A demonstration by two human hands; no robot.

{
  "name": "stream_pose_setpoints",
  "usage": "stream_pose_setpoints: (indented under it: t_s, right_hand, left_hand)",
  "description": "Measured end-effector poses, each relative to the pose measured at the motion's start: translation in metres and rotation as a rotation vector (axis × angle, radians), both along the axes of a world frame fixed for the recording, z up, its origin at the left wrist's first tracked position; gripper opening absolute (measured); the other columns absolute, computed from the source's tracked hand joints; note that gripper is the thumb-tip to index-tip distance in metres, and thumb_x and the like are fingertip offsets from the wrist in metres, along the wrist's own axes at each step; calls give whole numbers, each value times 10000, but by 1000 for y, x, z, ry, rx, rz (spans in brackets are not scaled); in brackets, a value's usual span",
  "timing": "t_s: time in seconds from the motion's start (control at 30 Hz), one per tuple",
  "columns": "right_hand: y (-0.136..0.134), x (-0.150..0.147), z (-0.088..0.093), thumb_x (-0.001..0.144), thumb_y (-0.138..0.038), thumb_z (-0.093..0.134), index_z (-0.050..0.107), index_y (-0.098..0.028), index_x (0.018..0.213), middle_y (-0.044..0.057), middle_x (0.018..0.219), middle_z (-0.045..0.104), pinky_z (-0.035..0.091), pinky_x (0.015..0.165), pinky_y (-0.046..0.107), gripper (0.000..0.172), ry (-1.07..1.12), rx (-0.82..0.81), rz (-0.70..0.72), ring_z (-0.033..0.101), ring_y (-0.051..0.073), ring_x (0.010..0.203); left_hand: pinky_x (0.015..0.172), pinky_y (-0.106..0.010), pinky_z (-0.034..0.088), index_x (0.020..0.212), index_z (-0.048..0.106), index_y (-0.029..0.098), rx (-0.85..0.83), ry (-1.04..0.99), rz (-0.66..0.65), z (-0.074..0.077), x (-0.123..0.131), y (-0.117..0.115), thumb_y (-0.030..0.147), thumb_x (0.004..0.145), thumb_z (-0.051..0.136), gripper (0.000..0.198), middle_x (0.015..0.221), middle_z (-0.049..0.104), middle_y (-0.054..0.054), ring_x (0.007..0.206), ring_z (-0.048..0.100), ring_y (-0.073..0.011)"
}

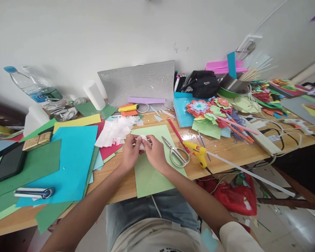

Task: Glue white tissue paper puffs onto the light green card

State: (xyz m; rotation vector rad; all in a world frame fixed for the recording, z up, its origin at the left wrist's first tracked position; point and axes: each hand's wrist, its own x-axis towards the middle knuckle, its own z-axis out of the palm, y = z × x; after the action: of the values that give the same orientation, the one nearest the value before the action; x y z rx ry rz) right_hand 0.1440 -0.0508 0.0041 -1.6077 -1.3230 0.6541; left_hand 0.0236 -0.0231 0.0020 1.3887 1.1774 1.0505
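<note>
Close together over a light green paper sheet, my left hand and my right hand both pinch a small piece of white paper. The fingers hide most of that piece, so its full shape is unclear. Left of my hands lies a pile of cut white paper pieces, partly over a red sheet. Scissors with pale handles rest just right of my right hand, their blades pointing away from me. Beyond them lies a yellow hot glue gun with a long white glue stick.
Blue paper with a stapler on it covers the left side, near a phone. Paper flowers, a power strip and cables occupy the right. A grey board leans on the wall.
</note>
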Motion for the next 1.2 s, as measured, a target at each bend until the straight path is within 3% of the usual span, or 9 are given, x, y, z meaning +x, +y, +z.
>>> stream_pose_setpoints:
  t_s: [0.1, 0.27, 0.53, 0.73, 0.87, 1.03, 1.2]
  right_hand:
    - [-2, -3, -2, 910, -432, 534, 652, -183, 982, 73, 881, 703, 457, 729, 312, 285, -7, 19, 10, 624, 210, 777]
    - [2, 1, -10, 879, -480, 565, 666, -189, 908, 38, 797, 694, 458, 619, 274, 309, 281, 0, 29, 597, 169, 654]
    - [2, 4, -11, 860, -450, 602, 717, -180, 889, 52, 846, 725, 484, 704, 277, 295, 282, 102, 16, 626, 179, 759]
    - [-7, 2, -10, 810, -503, 649, 709, -186, 1064, 35, 824, 695, 433, 493, 253, 411, 462, -48, 40, 559, 128, 539]
    - [-8, 6, -5, 805, -465, 644, 683, -213, 1155, 26, 869, 690, 420, 441, 238, 433, 537, -87, 113, 540, 107, 502]
    - [-3, 12, -3, 756, -430, 675, 713, -192, 946, 17, 808, 692, 425, 430, 233, 306, 566, -113, 115, 529, 107, 498]
    - [-5, 7, -5, 750, -415, 684, 697, -177, 867, 2, 738, 652, 447, 466, 238, 265, 650, -69, 37, 537, 104, 503]
  left_hand:
    - [481, -273, 491, 836, 525, 206, -10, 41, 13, -6, -1, 2, 548, 907, 525, 350, 766, 618, -21, 560, 579, -139]
    - [459, -277, 435, 810, 512, 221, -36, 42, -3, -12, -2, 7, 545, 920, 489, 343, 608, 545, 16, 488, 540, -144]
    - [440, -257, 436, 952, 620, 198, -33, -6, -38, -10, 0, 8, 577, 857, 596, 391, 736, 620, 4, 487, 548, -123]
    - [468, -249, 414, 802, 600, 209, 66, 163, 4, -11, -4, 9, 542, 911, 537, 356, 606, 583, 25, 476, 540, -127]
    - [482, -243, 409, 824, 618, 202, 111, 201, -18, -6, -5, 7, 527, 924, 527, 351, 622, 584, 20, 497, 537, -122]
    - [497, -238, 422, 950, 623, 201, 95, 176, -71, -4, -4, 5, 507, 907, 563, 315, 721, 617, 13, 534, 541, -114]
    - [497, -234, 393, 829, 602, 195, 104, 175, -18, -4, -2, 5, 496, 898, 577, 310, 607, 566, 31, 515, 519, -114]
